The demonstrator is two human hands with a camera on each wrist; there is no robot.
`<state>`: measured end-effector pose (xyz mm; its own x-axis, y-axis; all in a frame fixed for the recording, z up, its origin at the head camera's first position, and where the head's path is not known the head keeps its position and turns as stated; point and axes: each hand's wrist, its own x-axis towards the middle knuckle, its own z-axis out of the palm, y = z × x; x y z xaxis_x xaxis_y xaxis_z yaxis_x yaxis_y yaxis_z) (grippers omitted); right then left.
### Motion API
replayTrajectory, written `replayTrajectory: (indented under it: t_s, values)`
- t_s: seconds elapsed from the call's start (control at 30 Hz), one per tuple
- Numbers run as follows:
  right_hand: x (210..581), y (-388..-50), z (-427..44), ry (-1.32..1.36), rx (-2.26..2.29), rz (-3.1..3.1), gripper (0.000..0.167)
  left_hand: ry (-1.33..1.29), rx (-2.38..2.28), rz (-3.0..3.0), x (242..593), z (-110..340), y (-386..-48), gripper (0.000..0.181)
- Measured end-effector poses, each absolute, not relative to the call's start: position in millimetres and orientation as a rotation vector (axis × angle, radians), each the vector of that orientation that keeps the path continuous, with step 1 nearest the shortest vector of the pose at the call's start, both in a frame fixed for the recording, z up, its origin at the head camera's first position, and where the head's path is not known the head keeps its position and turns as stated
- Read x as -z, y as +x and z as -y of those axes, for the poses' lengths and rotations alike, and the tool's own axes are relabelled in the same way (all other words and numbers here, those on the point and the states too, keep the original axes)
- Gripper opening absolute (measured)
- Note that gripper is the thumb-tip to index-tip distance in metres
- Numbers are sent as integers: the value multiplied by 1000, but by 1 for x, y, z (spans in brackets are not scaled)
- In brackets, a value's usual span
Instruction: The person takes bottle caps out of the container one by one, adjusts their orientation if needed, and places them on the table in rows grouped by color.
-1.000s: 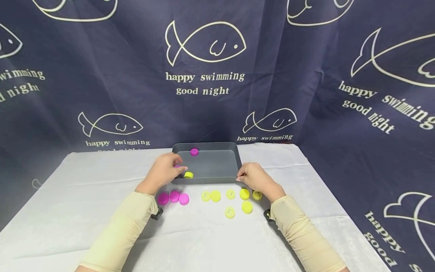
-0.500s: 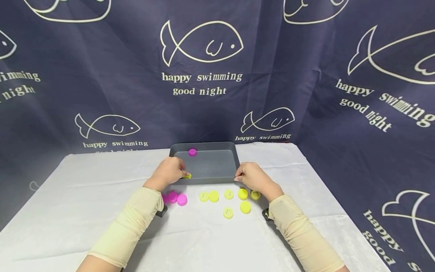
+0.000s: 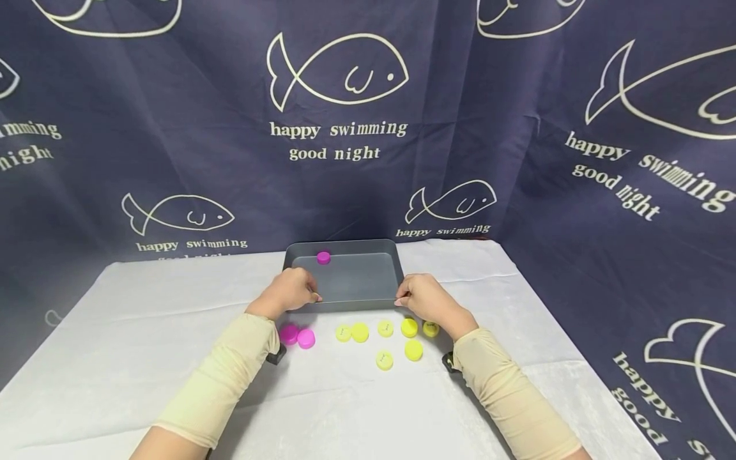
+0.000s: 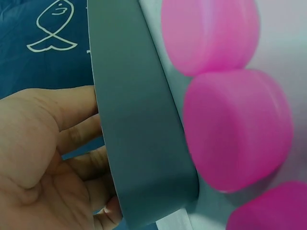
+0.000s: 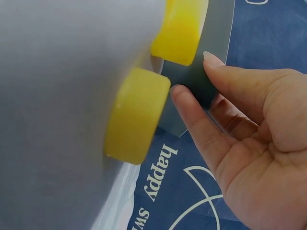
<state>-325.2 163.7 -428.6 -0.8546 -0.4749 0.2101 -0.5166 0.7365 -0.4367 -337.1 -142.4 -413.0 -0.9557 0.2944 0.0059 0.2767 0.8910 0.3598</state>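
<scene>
A dark grey rectangular tray (image 3: pixel 358 305) lies at the back of the table. My left hand (image 3: pixel 290 291) bends over its front left side; in the left wrist view the curled fingers (image 4: pixel 79 134) pass behind the tray wall (image 4: pixel 139 110), which hides the tips. The yellow cap seen there before is hidden under this hand. At the front right corner my right hand (image 3: pixel 427 299) grips the tray between thumb and fingers, seen close in the right wrist view. One magenta cap (image 3: pixel 323 257) sits inside at the back left.
Magenta caps (image 3: pixel 306 338) stand before the tray's left end, one hidden by the left wrist in the head view. Several yellow caps (image 3: pixel 360 332) lie before its middle and right. A dark blue fish-print curtain (image 3: pixel 345 191) hangs behind the white-covered table (image 3: pixel 368 415).
My left hand has shifted right and down within the tray, covering the yellow cap. The right hand has stayed at the corner. The view has shifted slightly.
</scene>
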Motion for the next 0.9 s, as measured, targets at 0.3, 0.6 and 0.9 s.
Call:
replayTrajectory:
  t_s: [0.3,0.6,0.9]
  values:
    - [429,-325,-163,799,-749,2864,5,540,-662,-3012,415,143,-337,22]
    - [430,-325,-164,800,-767,2867,5,622,-741,-3085,415,143,-335,25]
    - [430,-327,-163,785,-746,2865,7,828,-900,-3049,403,134,-316,35]
